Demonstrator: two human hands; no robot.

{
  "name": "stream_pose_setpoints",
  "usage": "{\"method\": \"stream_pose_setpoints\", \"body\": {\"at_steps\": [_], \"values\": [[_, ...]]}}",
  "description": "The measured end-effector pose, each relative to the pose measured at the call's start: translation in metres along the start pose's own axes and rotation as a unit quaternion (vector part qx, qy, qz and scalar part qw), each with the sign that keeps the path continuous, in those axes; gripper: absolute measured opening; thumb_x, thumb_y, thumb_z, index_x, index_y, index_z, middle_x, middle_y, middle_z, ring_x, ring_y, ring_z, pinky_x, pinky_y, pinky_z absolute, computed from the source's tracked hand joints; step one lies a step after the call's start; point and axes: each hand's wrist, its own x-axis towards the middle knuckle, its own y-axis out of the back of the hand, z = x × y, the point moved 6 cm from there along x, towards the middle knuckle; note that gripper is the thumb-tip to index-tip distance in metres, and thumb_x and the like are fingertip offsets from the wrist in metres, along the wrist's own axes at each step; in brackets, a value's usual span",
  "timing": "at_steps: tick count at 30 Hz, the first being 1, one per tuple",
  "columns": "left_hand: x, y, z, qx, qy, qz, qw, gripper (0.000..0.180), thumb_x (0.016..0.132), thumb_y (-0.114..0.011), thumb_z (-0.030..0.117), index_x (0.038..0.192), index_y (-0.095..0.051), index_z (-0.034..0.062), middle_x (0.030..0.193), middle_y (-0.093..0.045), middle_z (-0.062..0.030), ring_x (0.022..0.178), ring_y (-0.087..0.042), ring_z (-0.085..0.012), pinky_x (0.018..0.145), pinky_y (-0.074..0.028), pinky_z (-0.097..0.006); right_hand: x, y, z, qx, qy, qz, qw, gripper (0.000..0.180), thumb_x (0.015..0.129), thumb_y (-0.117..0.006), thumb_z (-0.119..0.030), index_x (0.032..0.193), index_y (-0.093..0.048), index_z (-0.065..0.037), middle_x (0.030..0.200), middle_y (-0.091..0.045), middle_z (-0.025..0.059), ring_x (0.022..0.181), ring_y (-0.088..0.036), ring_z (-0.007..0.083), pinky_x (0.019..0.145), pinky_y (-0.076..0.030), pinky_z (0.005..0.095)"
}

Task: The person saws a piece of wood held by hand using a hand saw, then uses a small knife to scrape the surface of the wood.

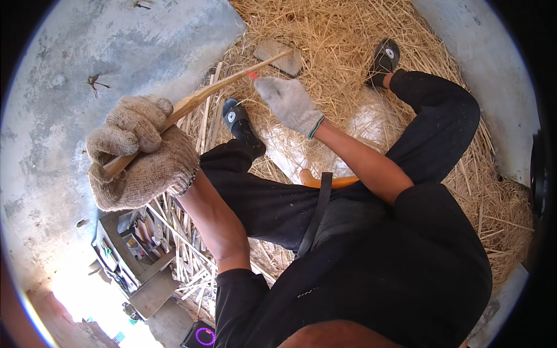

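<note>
A long split strip of pale wood or bamboo slants across the upper left, its thin end pointing away from me. My left hand, in a thick brown knitted glove, is wrapped round the strip's near, wider part. My right hand wears a lighter knitted glove and is closed just right of the strip's thin part. A small red piece sticks out at its fingertips, close to the strip. What the right fingers hold is mostly hidden, and whether they touch the strip I cannot tell.
Straw-like shavings cover the floor around my sandalled feet. A flat block lies beyond the strip's tip. A compartmented box of tools stands lower left, beside several loose strips. A grey wall rises at the left.
</note>
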Motion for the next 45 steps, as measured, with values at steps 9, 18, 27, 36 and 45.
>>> {"method": "stream_pose_setpoints", "body": {"at_steps": [9,18,27,36,45], "values": [[-0.009,0.011,-0.001,0.034,-0.013,0.069,0.997,0.045,0.090,-0.051,0.049,0.070,-0.061,0.0102,0.053,-0.050,-0.0068,0.051,-0.050,-0.0246,0.055,-0.047,-0.046,0.016,-0.010,0.041,-0.160,0.028,0.033,0.986,0.046,0.102,-0.051,-0.044,0.101,-0.072,-0.003,0.073,-0.064,0.0258,0.069,-0.065,0.0433,0.058,-0.049,0.0487],[-0.005,0.001,-0.002,-0.013,-0.039,0.141,0.989,0.038,0.091,-0.047,0.038,0.065,-0.055,0.0113,0.048,-0.044,-0.0075,0.044,-0.040,-0.0222,0.046,-0.040,-0.041,0.023,0.063,0.200,-0.288,-0.293,0.034,0.911,0.086,0.099,-0.024,-0.070,0.115,-0.070,0.000,0.111,-0.068,0.0296,0.108,-0.064,0.0452,0.092,-0.049,0.0491],[-0.015,0.015,-0.005,0.048,-0.110,0.218,0.968,0.042,0.096,-0.044,0.038,0.071,-0.059,0.0088,0.052,-0.051,-0.0075,0.048,-0.053,-0.0231,0.052,-0.052,-0.043,0.029,0.000,0.094,-0.078,-0.102,0.019,0.992,0.078,0.099,-0.037,-0.068,0.122,-0.067,0.001,0.101,-0.068,0.0320,0.099,-0.067,0.0455,0.085,-0.052,0.0476],[-0.014,0.016,-0.005,0.029,-0.099,0.203,0.974,0.043,0.100,-0.044,0.039,0.076,-0.063,0.0087,0.053,-0.053,-0.0078,0.048,-0.056,-0.0219,0.050,-0.055,-0.044,0.068,0.010,0.215,-0.345,-0.249,-0.019,0.905,0.065,0.104,-0.032,-0.056,0.128,-0.063,-0.004,0.114,-0.065,0.0326,0.112,-0.064,0.0436,0.095,-0.050,0.0523],[-0.014,0.023,-0.003,0.184,-0.201,0.107,0.956,0.059,0.090,-0.065,0.055,0.110,-0.059,-0.0003,0.071,-0.064,-0.0096,0.072,-0.070,-0.0248,0.074,-0.064,-0.047,0.074,0.030,0.260,-0.284,-0.328,-0.026,0.901,0.078,0.100,-0.032,-0.066,0.121,-0.068,0.000,0.117,-0.067,0.0287,0.115,-0.062,0.0473,0.098,-0.048,0.0498]]}}
